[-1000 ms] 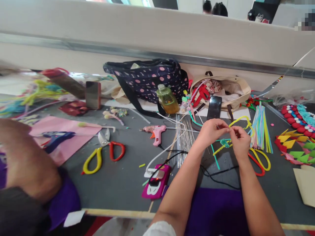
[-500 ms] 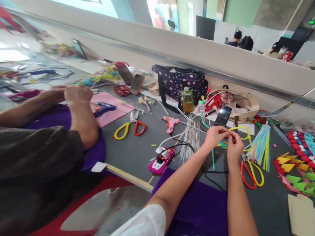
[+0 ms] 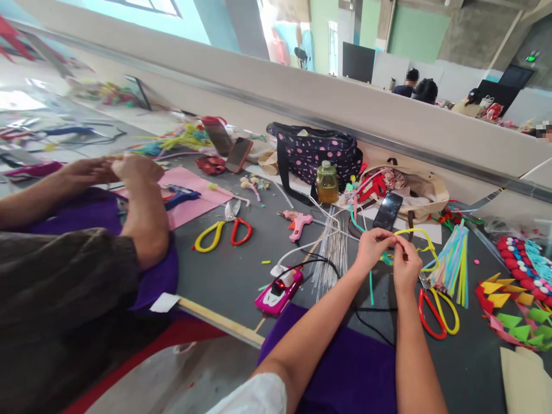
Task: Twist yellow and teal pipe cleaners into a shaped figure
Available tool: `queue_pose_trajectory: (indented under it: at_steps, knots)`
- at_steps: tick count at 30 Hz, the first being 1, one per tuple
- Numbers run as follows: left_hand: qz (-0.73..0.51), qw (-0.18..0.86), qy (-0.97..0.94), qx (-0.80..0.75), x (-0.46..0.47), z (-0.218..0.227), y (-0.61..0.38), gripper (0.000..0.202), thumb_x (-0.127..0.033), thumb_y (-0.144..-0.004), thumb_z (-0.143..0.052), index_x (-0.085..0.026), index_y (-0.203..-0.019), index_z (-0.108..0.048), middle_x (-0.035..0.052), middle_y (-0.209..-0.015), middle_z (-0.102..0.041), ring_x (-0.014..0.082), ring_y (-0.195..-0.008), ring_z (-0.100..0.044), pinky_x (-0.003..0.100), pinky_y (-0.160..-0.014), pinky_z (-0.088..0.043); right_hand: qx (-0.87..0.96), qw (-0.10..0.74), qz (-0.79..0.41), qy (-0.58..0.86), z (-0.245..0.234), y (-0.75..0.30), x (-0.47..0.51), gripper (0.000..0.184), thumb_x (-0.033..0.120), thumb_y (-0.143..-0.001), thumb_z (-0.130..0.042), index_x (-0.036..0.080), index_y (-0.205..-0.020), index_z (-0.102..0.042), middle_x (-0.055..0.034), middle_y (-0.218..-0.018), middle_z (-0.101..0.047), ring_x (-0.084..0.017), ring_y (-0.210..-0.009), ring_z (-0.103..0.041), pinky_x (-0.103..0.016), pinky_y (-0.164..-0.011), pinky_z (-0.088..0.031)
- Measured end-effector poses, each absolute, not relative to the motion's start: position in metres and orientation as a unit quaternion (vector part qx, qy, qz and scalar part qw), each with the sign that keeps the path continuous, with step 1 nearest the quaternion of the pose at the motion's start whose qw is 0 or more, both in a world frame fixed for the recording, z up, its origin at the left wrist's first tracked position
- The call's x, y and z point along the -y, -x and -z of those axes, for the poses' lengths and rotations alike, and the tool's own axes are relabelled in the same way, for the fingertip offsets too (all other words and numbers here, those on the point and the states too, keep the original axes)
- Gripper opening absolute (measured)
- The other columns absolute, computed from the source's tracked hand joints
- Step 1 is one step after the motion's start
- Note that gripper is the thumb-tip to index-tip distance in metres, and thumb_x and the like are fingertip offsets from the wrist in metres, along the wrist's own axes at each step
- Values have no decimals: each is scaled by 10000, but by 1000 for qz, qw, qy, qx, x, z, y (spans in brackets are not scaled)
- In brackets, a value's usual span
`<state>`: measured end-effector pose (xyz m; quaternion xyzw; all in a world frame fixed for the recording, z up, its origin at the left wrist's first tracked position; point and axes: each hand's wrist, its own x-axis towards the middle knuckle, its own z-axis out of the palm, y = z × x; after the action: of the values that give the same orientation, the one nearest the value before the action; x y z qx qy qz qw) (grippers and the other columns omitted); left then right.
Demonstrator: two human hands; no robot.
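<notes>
Over the dark table, my left hand [image 3: 374, 250] and my right hand [image 3: 406, 261] meet at the fingertips, both closed in a pinch. A fuzzy yellow pipe cleaner [image 3: 420, 231] runs from between them and bends in a loop to the right; the pinched part is hidden by my fingers. A teal-green pipe cleaner [image 3: 371, 287] hangs below my left hand, and a green twisted part shows behind the fingers. Close to my right wrist lie scissors [image 3: 440, 322] with one red and one yellow handle. A bundle of pastel pipe cleaners [image 3: 455, 261] rests just beyond them.
Around me are a pink glue gun [image 3: 296, 223], a magenta power strip [image 3: 279, 292], silvery sticks [image 3: 334, 247], a phone [image 3: 388, 210], a bottle [image 3: 326, 183] and a dotted bag [image 3: 317, 150]. A co-worker's arms [image 3: 144, 218] are at left, near other scissors [image 3: 224, 227]. Black cables cross the table.
The view has shifted slightly. My hands stay pinched together, with small finger movements, and the yellow loop sits a little differently. The co-worker's hands have moved slightly.
</notes>
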<state>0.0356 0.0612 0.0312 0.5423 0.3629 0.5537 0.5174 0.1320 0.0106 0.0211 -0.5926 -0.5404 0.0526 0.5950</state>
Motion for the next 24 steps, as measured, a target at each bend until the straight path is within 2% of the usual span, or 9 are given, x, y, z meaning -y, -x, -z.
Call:
queue_pose_trajectory:
  at_steps: [5, 9, 11, 15, 20, 24]
  knots:
    - [-535, 499, -588, -345, -71, -45, -30, 175, -305, -697, -720, -144, -764, -734, 54, -728, -689, 154, -688, -622, 235, -627, -487, 537, 611, -100, 574, -32, -134, -6, 339, 351, -886, -514, 165, -1100, -701, -126, -1052, -709, -222, -920, -668, -338, -753, -550]
    - [-492, 447, -670, -331, -73, -56, -28, 120, -276, -734, -689, -170, -767, -733, 37, -763, -677, 141, -701, -623, 220, -631, -469, 510, 623, -168, 569, -39, -138, -2, 373, 384, -873, -532, 158, -1125, -689, -133, -1077, -693, -207, -803, -681, -297, -583, -554]
    - [-498, 420, -680, -337, -70, -61, -28, 101, -256, -755, -668, -183, -783, -732, 28, -779, -669, 130, -689, -620, 218, -638, -469, 506, 624, -176, 569, -40, -139, 0, 376, 387, -870, -535, 165, -1131, -689, -130, -1085, -692, -198, -769, -679, -287, -548, -548]
    - [-519, 399, -681, -327, -64, -66, -29, 83, -208, -771, -646, -186, -786, -724, 23, -777, -658, 123, -687, -619, 218, -655, -469, 503, 633, -176, 561, -39, -139, 1, 386, 385, -861, -556, 174, -1157, -683, -136, -1165, -669, -215, -832, -685, -304, -573, -574]
    - [-535, 400, -658, -347, -63, -62, -32, 98, -160, -750, -621, -178, -782, -712, 24, -785, -655, 123, -679, -618, 219, -648, -475, 524, 615, -165, 565, -36, -133, 1, 405, 370, -882, -541, 175, -1218, -653, -132, -1166, -677, -221, -876, -685, -310, -602, -588]
    - [-551, 421, -614, -377, -67, -59, -34, 90, -180, -736, -612, -172, -773, -692, 16, -751, -647, 117, -639, -598, 213, -600, -466, 553, 600, -104, 568, -36, -123, 2, 378, 326, -913, -495, 190, -1234, -640, -119, -1191, -673, -224, -948, -681, -342, -711, -593]
